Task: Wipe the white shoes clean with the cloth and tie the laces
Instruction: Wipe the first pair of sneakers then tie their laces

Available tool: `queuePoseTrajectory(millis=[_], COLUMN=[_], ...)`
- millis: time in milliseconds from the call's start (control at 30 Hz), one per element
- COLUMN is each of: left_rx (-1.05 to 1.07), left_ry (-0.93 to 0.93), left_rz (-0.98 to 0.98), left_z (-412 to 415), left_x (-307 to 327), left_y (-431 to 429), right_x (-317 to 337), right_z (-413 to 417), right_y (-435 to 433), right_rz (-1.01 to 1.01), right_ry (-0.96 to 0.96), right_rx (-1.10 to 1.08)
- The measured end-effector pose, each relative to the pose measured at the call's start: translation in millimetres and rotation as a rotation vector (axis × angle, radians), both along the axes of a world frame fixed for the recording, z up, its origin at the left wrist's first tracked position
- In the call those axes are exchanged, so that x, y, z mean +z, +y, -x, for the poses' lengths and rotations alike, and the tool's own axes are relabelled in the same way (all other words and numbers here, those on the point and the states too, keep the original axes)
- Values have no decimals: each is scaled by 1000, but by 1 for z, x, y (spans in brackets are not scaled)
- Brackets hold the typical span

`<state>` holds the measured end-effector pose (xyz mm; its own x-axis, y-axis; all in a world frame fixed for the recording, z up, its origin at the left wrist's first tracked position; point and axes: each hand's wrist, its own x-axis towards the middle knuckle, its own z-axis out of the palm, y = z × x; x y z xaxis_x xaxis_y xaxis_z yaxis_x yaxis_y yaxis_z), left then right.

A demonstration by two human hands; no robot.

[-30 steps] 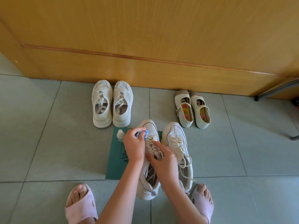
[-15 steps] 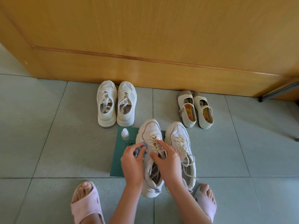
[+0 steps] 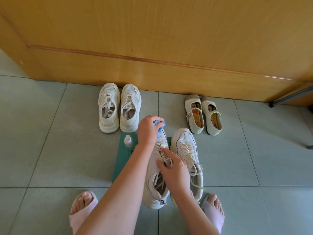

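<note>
Your left hand (image 3: 147,131) is bunched tight around the blue cloth (image 3: 159,125), pressing it on the toe of the left sneaker (image 3: 151,184) of the near pair. Your right hand (image 3: 174,168) lies flat on that shoe's laces with the fingers spread and nothing gripped. My guess is that it's there to pin the shoe so the rubbing doesn't shove it away.

Both this shoe and its partner (image 3: 185,145) sit on the green mat (image 3: 123,163), probably to keep drips off the floor tiles. The partner is touching it on the right, laces loose and trailing, so tying hasn't started.

Room-wise, watch the little bottle (image 3: 127,141) on the mat's far left corner. It's just beside your left wrist, and a wide sideways stroke could tip it. The other white sneakers (image 3: 129,109) stand just past the toe, against the wooden panel (image 3: 152,73), so long forward strokes have little space. The strap shoes (image 3: 194,116) at far right are well apart. The right side has the most free floor.
</note>
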<state>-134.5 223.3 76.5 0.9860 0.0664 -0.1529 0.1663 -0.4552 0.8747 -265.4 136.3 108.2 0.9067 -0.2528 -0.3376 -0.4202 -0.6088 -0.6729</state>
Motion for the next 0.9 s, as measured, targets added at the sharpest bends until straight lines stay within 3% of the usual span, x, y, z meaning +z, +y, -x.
queuePoseTrajectory(millis=[133, 300, 567, 900], left_rx=[-79, 18, 261, 279], left_ry=[-51, -163, -72, -111], left_rz=[-105, -109, -14, -8], left_z=[6, 24, 39, 82], left_x=[-13, -25, -22, -23], left_y=[5, 5, 6, 4], right_x=[-3, -4, -6, -8], right_z=[-1, -2, -2, -2], right_y=[0, 1, 0, 0], right_rz=[3, 6, 1, -17], right_ry=[0, -2, -8, -21], right_rx=[-5, -2, 3, -21])
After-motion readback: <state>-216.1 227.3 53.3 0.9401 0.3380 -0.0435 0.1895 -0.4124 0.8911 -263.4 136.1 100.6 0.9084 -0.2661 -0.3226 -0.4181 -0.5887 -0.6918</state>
